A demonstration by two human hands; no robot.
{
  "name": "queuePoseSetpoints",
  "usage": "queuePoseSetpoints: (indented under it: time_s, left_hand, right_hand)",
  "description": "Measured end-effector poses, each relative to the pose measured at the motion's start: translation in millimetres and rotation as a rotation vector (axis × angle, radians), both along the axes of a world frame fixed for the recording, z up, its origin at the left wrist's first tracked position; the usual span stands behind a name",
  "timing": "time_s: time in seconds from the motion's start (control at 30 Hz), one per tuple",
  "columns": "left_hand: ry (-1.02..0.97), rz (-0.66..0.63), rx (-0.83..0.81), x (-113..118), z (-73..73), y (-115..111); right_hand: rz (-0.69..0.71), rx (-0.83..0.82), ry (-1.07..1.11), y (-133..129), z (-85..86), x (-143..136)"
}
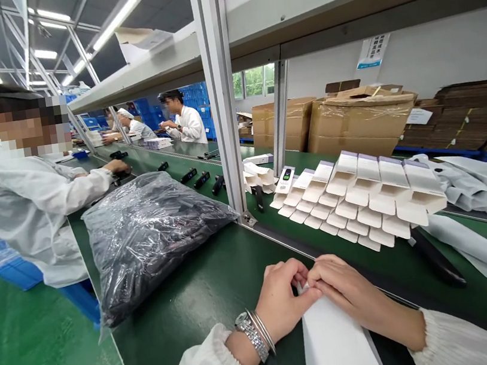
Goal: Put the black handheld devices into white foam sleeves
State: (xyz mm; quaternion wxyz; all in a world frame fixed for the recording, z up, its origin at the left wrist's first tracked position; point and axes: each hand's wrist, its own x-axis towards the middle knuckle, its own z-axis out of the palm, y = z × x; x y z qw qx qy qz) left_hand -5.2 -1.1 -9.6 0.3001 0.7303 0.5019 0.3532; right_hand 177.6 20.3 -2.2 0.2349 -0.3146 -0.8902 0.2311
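Both hands are at the near end of the green table [203, 285], fingertips almost meeting. The left hand [281, 293] pinches the far end of a long white carton [339, 344], and the right hand [351, 288] pinches that same end from the right. The carton runs toward the near edge; can't really see into it from here.

Just beyond, to the right, there's a stack of small white boxes [362, 190], open ends and loose flaps facing near. Over on the left sits a big clear plastic bag [156, 237], stuffed with dark pieces too jumbled to make out. A few black gadgets [201, 180] lie past it. Far right: bulky cardboard boxes [360, 124], contents hidden.
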Motion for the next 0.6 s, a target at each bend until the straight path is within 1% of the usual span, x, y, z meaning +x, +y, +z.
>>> queuePoseSetpoints:
  time_s: [0.17, 0.3, 0.43, 0.6]
  left_hand:
    - [-0.001, 0.071, -0.037, 1, -0.8, 0]
    - [-0.052, 0.154, -0.077, 0, -2.4, 2]
    - [-0.039, 0.166, -0.109, 1, -3.4, 2]
    - [0.065, 0.138, -0.038, 3, -1.6, -2]
  right_hand:
    - [-0.110, -0.172, 0.064, 6, -0.7, 5]
    - [-0.184, -0.304, 0.077, 13, -7.4, 11]
    - [-0.221, -0.328, 0.080, 16, -14.1, 13]
    - [-0.199, -0.315, 0.063, 13, -17.3, 9]
